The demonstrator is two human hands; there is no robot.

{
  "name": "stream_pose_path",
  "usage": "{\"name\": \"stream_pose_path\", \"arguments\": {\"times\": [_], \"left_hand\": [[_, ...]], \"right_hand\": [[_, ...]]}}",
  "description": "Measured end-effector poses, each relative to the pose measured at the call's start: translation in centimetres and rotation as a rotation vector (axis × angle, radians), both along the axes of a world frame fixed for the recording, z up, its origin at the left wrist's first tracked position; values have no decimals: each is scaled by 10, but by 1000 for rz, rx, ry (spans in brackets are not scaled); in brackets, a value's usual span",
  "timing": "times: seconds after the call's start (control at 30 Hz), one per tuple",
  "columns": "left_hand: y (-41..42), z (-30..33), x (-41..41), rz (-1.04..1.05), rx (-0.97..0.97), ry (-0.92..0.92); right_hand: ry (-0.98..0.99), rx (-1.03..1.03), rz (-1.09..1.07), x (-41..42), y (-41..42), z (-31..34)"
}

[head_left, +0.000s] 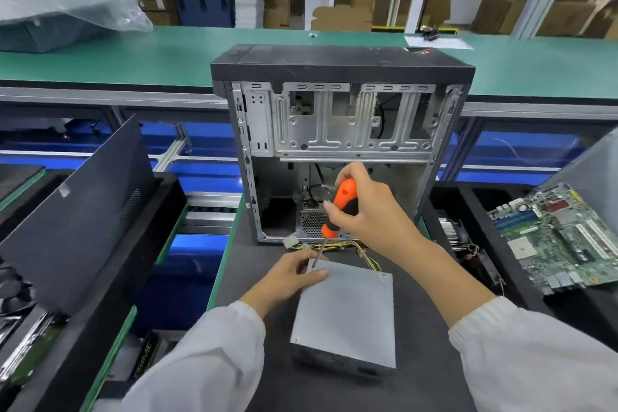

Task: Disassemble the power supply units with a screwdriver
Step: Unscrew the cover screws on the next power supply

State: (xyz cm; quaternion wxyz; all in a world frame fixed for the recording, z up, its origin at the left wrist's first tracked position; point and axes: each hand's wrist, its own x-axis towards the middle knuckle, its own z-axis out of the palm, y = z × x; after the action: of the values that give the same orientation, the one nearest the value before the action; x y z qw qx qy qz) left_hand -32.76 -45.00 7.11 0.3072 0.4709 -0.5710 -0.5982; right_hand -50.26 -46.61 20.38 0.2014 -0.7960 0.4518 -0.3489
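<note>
— So, what stands on the desk (428,375), from big to small?

— First the open computer case (341,130), upright at the far edge of the dark mat. Just in front of it the grey power supply unit (347,314) lies flat, near the middle of the desk, with its yellow and black wires (364,252) going toward the case.

— And how are the hands?

— The right hand (371,211) comes from the right and is raised over the far corner of the unit. Its fingers are curled around the orange and black screwdriver (337,211), which is tilted, with the tip down at the far left corner of the unit. The left hand (291,273) rests on that same corner, fingers rather straight and together, the thumb lying on the top plate. Both sleeves are white.

— Any writing to read?

— Only "PRIME" on a dark box (144,356) lower left, beside the desk. The motherboard (565,237) on the right has labels too small to read.
</note>
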Motion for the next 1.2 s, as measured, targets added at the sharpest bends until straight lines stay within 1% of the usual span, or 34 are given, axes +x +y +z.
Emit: {"name": "stream_pose_path", "arguments": {"times": [0.13,0.27,0.43,0.8,1.07,1.13,1.2], "left_hand": [[2,-3,-2,47,-13,-19],[6,-10,-6,156,-5,34],[7,-12,-9,174,-39,6],[16,-16,-14,293,-68,-27],[29,-26,-16,409,-63,-39],[31,-25,-16,417,-52,-33],[32,-24,-16,415,-45,-27]], "right_hand": [[12,-72,-63,1,-3,-3],[40,-63,-72,4,-6,-9],[51,-63,-57,4,-7,-7],[70,-27,-27,7,-7,-5],[203,-78,0,14,-8,2],[246,-116,-11,17,-6,5],[332,-187,-35,19,-5,11]]}}
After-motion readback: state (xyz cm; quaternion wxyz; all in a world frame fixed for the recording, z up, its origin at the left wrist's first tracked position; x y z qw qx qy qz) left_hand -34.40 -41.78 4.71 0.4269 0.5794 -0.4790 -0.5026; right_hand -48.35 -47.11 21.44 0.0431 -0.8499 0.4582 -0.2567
